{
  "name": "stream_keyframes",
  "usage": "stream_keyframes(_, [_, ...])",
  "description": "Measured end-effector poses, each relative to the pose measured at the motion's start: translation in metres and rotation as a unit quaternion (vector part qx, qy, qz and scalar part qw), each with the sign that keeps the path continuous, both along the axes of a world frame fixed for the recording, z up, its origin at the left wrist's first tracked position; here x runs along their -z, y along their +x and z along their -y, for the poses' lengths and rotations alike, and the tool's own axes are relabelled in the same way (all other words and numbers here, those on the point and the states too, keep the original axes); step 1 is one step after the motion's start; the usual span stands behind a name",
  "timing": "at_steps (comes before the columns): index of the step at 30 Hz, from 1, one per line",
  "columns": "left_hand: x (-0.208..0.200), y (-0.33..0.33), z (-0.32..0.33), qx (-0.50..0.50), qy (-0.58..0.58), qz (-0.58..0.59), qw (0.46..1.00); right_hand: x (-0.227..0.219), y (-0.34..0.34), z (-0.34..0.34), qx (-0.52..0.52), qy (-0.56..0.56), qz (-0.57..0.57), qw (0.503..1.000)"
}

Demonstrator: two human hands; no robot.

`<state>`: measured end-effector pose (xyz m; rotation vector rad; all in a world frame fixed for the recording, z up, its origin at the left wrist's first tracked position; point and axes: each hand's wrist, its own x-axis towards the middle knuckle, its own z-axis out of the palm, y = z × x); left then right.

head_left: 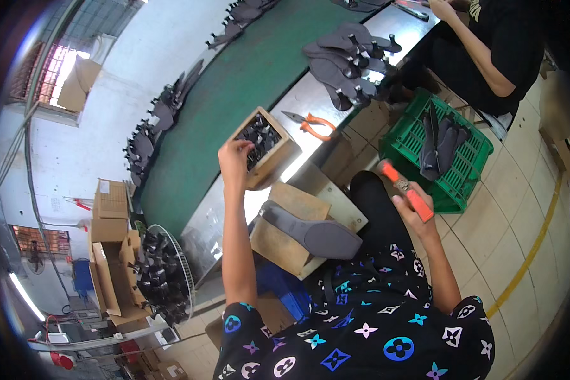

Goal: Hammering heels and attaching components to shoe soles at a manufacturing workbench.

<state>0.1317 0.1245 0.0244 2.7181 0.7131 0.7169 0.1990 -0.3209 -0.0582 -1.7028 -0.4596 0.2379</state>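
Fingers of the left hand are reaching into a wooden box of black pieces, just above centre; whether they are pinching one, I cannot tell. The right hand is grasping a red-orange tool, right of centre. Just below centre, a grey shoe sole is lying across a tan block; orange-handled pliers are resting toward the upper middle.

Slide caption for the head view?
Left hand at wooden box of black parts, right hand holding orange tool, shoe sole between.
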Motion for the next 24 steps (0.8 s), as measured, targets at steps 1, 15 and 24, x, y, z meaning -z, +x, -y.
stream_keyframes(1, [-0.002,0.001,0.007,0.008,0.005,0.0,1.0,-0.002,-0.003,-0.003,-0.017,0.014,-0.009,1.0])
stream_keyframes(15, [-0.092,-0.098,0.175,0.134,-0.478,0.37,0.786,-0.135,-0.029,-0.1,-0.265,0.152,-0.092,0.948])
stream_keyframes(24, [-0.095,-0.134,0.23,0.122,-0.537,0.418,0.722,-0.155,-0.064,-0.116,-0.291,0.214,-0.086,0.929])
